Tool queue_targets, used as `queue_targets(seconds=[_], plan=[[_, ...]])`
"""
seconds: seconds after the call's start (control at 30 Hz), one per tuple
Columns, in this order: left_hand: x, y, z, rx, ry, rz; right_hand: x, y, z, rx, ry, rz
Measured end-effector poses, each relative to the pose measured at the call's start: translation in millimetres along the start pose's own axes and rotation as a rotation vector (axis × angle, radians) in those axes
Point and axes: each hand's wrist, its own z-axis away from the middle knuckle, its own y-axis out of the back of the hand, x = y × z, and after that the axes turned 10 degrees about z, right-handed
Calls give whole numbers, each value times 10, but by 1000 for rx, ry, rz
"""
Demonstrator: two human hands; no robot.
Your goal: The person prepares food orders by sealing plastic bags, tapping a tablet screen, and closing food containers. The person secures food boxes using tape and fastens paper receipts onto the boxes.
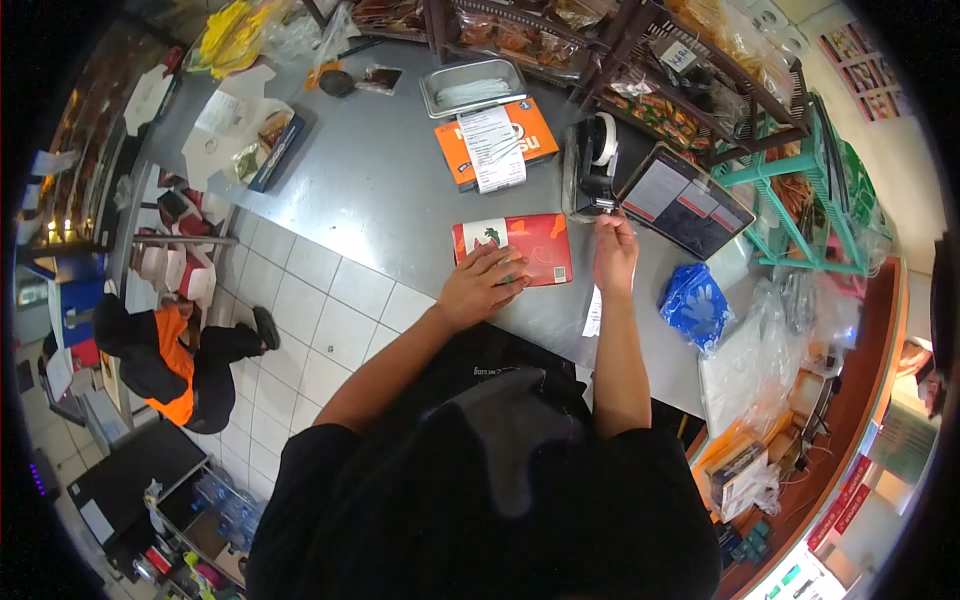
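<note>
Smooth, glossy metal tabletop [340, 190]; printed cardboard box [543, 262]; wrinkled clear plastic [765, 350].

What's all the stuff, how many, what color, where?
Red box: one, red, under left hand
Orange box: one, orange, beyond red box
Receipt: one, white, on orange box
Metal tray: one, silver, behind orange box
Open box: one, white, table's left
Tape dispenser: one, black, by right hand
Tablet: one, dark, beside dispenser
Glove packet: one, blue, near tablet
Racks: several, brown, far edge
Shelf: one, green, far right
Table: one, silver, middle
Co-worker: one, orange-black, left
Left hand: one, bare, on red box
Right hand: one, bare, at dispenser
</note>
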Motion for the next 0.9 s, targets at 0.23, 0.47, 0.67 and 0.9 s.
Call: queue_targets(seconds=[0.23,0.47,0.67,0.9], plan=[[7,12,-7,-39,19,40,-484,-268,288,421,383,955],[-2,-26,9,39,181,155,-603,-389,1107,-327,-228,398],[-63,-99,63,25,11,-45,-335,-572,1275,-270,-286,378],[-37,8,36,-35,-30,-74,-349,-649,1313,-241,-168,657]])
